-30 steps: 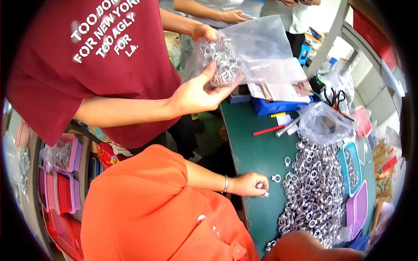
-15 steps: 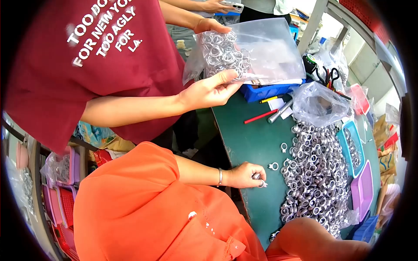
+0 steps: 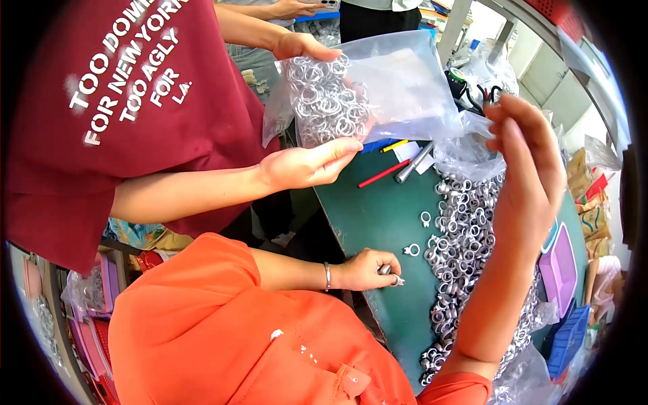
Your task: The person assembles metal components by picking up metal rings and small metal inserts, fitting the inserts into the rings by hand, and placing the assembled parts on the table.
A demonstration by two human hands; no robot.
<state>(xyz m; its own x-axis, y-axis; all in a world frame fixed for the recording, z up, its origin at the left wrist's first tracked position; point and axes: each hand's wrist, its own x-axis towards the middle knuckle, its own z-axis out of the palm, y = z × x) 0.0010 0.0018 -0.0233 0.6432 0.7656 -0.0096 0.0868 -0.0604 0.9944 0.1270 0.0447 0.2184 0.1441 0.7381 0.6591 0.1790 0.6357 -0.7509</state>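
Note:
My left hand (image 3: 368, 270), with a bracelet at the wrist, is closed around metal rings (image 3: 385, 270) at the table's near edge. One small ring pokes out past the fingertips. My right hand (image 3: 530, 169) is raised over the far side of the table, fingers loosely bent and apart, slightly blurred, with nothing visible in it. Below it spreads a big heap of silver-grey metal rings (image 3: 466, 250). Two loose rings (image 3: 412, 250) lie between the heap and my left hand. Beside me, a person in a maroon shirt (image 3: 135, 121) holds a clear plastic bag (image 3: 412, 88) of bright rings with both hands.
On the green table (image 3: 364, 202) lie a red pen (image 3: 383, 174), a yellow pen (image 3: 393, 146) and a metal rod (image 3: 414, 162). A crumpled plastic bag (image 3: 466, 152) sits by the heap. Purple (image 3: 559, 270) and blue trays (image 3: 568, 341) line the far side. Another person's hand holds a phone (image 3: 327, 5).
My right hand has risen from low beside the heap to above its far part. My left hand stays closed on the rings. The view has shifted slightly.

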